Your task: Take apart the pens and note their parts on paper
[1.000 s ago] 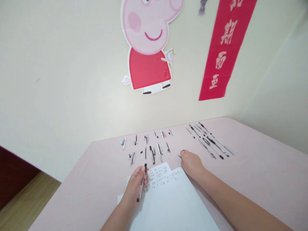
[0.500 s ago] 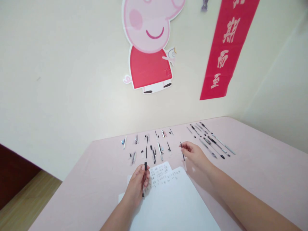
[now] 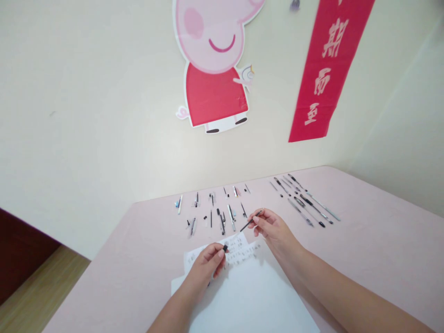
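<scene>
Pen [image 3: 225,248] gripped by left hand [image 3: 207,264]; right hand [image 3: 273,227] pinching likely refill [image 3: 247,225]; pink table [image 3: 378,249] before pale wall [image 3: 104,115].

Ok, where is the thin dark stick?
In the head view, the thin dark stick is held in the right hand, right of centre, near the far edge of the papers, its tip towards the left hand.

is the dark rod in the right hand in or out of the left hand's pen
Out: the dark rod slants from the right hand, its dark length bare and clear of the pen in the left hand.
</scene>
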`<state>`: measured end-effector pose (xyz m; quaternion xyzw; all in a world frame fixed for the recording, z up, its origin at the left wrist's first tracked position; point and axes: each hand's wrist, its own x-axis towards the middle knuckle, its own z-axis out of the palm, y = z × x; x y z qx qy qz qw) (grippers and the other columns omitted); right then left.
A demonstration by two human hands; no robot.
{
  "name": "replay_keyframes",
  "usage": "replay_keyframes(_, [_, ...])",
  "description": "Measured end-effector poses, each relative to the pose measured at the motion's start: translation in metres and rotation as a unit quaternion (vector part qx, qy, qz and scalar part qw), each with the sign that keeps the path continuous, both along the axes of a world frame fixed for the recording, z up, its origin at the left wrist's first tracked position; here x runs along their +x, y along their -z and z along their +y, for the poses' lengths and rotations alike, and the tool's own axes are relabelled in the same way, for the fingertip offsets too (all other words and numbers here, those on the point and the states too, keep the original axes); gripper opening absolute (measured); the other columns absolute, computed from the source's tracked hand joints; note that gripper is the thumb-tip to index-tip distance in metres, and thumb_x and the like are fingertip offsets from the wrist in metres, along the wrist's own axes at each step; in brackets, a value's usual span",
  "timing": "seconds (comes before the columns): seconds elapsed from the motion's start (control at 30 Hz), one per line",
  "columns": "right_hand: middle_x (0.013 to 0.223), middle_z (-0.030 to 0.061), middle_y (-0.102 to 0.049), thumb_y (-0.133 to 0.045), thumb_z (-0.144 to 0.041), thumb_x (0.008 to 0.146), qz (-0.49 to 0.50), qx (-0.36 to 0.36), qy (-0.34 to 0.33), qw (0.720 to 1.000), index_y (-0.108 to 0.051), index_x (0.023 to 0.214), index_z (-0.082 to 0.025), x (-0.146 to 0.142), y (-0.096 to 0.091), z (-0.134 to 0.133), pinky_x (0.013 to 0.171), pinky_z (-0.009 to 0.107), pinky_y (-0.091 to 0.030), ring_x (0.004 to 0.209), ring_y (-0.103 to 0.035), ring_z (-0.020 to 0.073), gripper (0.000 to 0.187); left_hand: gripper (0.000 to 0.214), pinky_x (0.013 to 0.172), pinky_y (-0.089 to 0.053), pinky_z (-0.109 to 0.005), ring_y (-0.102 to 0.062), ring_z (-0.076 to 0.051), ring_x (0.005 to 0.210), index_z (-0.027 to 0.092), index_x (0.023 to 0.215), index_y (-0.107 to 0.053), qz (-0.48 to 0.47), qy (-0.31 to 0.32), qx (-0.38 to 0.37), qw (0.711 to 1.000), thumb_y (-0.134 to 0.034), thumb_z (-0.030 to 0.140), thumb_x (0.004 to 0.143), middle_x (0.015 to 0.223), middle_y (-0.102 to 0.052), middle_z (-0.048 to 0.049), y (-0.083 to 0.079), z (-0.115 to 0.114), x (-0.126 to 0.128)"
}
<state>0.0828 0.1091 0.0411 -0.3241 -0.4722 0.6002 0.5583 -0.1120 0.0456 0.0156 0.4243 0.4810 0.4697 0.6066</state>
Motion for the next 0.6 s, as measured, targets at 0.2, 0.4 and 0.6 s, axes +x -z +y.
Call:
replay_keyframes(0.2, [0.076, 0.0028, -0.061, -0.068, -0.034, 0.069, -0.007, -0.005, 0.0, 1.0, -0.059, 0.076, -0.016, -0.0006, 0.0008, -0.0004, 0.05, 0.021, -0.043, 0.066, -0.057, 0.0127, 0.021, 0.031, 0.042, -0.022, -0.019, -0.034, -0.006, 0.042, 0.016, 0.072, -0.061, 0.013, 0.019, 0.004, 1.0, -0.067, 0.045, 0.066, 0.054, -0.049, 0.0034, 0.0005, 0.0, 0.0005])
replay_keyframes(0.4, [0.074, 0.0015, -0.061, -0.067, -0.032, 0.071, -0.014, 0.012, -0.003, 1.0, -0.06, 0.077, -0.017, 0.0005, 0.0061, 0.0018, 0.05, 0.021, -0.042, 0.065, -0.057, 0.0123, 0.018, 0.032, 0.041, -0.022, -0.019, -0.035, -0.006, 0.042, 0.015, 0.073, -0.061, 0.024, 0.027, 0.007, 0.999, -0.066, 0.046, 0.067, 0.054, -0.05, 0.0033, 0.0065, 0.0021, -0.0013])
replay_keyframes(0.6, [0.073, 0.0023, -0.061, -0.063, -0.032, 0.075, -0.04, 0.055, -0.001, 0.998, -0.061, 0.079, -0.017, 0.0018, 0.004, -0.0009, 0.051, 0.023, -0.044, 0.064, -0.056, 0.0127, 0.015, 0.031, 0.041, -0.022, -0.019, -0.034, -0.005, 0.042, 0.015, 0.073, -0.061, 0.021, 0.018, 0.004, 1.0, -0.066, 0.046, 0.068, 0.054, -0.05, 0.0032, 0.005, 0.0018, 0.0001])
